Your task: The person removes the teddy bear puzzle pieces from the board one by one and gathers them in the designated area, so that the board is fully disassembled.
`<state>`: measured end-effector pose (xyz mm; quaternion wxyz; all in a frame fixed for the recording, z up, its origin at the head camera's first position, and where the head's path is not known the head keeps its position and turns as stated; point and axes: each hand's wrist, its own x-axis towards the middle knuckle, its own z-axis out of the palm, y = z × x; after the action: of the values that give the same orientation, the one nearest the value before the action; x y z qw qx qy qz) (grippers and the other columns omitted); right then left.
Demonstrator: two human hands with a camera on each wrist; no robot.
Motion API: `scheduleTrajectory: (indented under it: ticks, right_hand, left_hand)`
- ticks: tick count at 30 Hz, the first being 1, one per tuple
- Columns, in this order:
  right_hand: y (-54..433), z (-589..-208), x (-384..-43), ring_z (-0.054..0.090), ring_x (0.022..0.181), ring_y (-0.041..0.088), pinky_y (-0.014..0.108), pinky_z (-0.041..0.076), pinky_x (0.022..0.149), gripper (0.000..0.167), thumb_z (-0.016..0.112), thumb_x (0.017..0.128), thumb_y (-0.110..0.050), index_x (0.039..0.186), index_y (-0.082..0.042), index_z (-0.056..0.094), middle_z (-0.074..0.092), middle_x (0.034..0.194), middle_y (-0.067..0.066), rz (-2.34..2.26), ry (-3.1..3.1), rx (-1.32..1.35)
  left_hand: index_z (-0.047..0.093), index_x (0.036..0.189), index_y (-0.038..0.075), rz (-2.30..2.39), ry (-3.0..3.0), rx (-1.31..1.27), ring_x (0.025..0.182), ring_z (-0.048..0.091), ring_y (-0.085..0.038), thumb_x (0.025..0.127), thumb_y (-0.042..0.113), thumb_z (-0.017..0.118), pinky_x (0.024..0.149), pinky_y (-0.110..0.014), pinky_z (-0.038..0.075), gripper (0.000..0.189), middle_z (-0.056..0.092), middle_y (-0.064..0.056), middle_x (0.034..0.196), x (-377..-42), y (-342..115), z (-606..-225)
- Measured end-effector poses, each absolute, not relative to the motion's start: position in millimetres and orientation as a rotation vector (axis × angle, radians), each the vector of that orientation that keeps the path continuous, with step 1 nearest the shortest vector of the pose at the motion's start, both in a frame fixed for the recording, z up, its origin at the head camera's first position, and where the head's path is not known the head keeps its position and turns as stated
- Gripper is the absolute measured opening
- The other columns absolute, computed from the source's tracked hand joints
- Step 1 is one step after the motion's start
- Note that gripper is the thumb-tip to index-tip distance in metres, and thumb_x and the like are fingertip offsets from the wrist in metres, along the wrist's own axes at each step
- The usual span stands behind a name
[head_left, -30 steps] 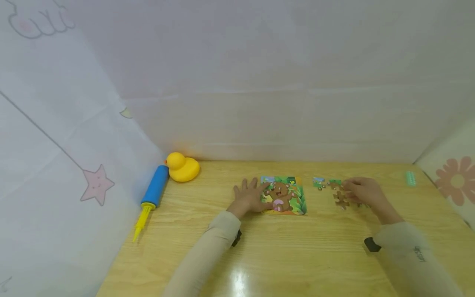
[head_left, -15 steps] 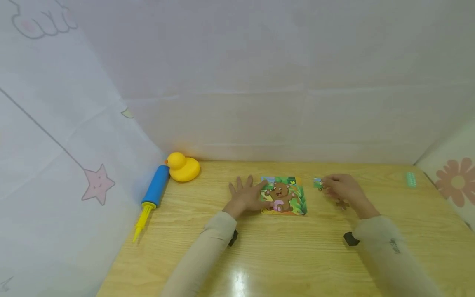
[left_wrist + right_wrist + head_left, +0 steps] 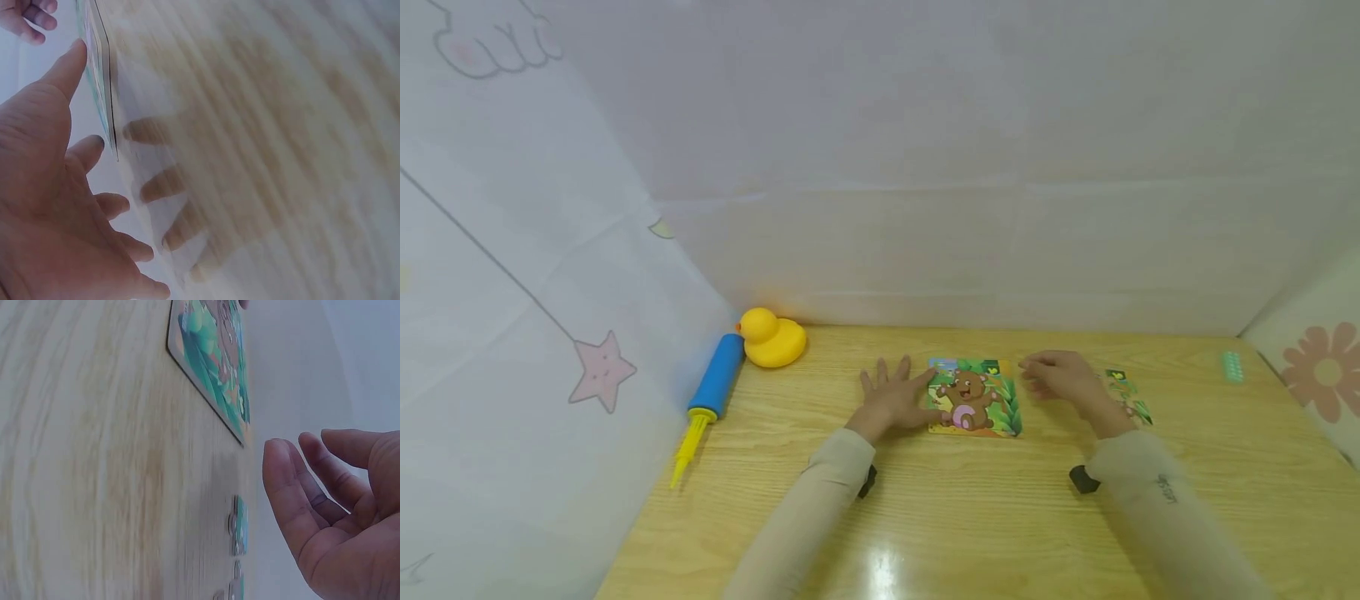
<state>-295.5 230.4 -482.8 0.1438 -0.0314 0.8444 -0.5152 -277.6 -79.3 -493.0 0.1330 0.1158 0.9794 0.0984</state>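
Note:
A bear picture puzzle board (image 3: 975, 398) lies flat on the wooden table. My left hand (image 3: 891, 404) is at its left edge, fingers spread, with the thumb and index finger overlapping the board in the head view. Just past the board's right edge hovers my right hand (image 3: 1060, 382), bent fingers loosely apart. Nothing shows between those fingers in the right wrist view, where the thumb and index finger (image 3: 284, 481) have a gap. Loose puzzle pieces (image 3: 1126, 396) lie to the right of this hand. Some pieces (image 3: 240, 525) also show below it in the right wrist view; others are hidden behind it in the head view.
A yellow rubber duck (image 3: 772, 337) sits at the back left, beside a blue and yellow hand pump (image 3: 713, 383). At the far right lies a small mint-green bumpy object (image 3: 1232, 366). Patterned cloth walls (image 3: 880, 250) stand along the table's back and sides.
My right hand has moved left from the loose pieces to beside the board, uncovering pieces on the right and covering others. The left hand has shifted slightly left, still at the board.

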Motion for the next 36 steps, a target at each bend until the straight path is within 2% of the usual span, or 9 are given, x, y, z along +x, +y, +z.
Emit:
scheduleTrajectory:
  ticks: [12, 25, 36]
  right_hand:
    - [194, -485, -304, 0.071, 0.105, 0.032, 0.037, 0.063, 0.084, 0.047, 0.054, 0.106, -0.028, 0.14, 0.005, 0.055, 0.065, 0.127, 0.027, -1.483, 2.394, -0.103]
    - [169, -488, -306, 0.072, 0.095, 0.026, 0.036, 0.063, 0.08, 0.04, 0.053, 0.107, -0.021, 0.135, 0.006, 0.06, 0.067, 0.124, 0.026, -1.412, 2.406, -0.162]
    - [145, -500, -310, 0.072, 0.084, 0.019, 0.032, 0.063, 0.074, 0.03, 0.061, 0.102, -0.02, 0.124, -0.002, 0.072, 0.075, 0.103, 0.015, -1.338, 2.431, -0.223]
  left_hand:
    - [0.026, 0.159, 0.045, 0.292, 2.812, 0.334, 0.154, 0.005, -0.053, 0.084, 0.077, 0.06, 0.114, -0.082, 0.006, 0.088, 0.013, -0.006, 0.172, -276, -77, -490]
    - [0.025, 0.159, 0.045, 0.252, 2.828, 0.302, 0.155, 0.006, -0.052, 0.082, 0.081, 0.056, 0.113, -0.082, 0.008, 0.091, 0.014, -0.006, 0.172, -272, -73, -489]
    - [0.025, 0.159, 0.045, 0.241, 2.826, 0.288, 0.155, 0.007, -0.051, 0.084, 0.08, 0.056, 0.114, -0.081, 0.011, 0.088, 0.015, -0.006, 0.172, -268, -74, -488]
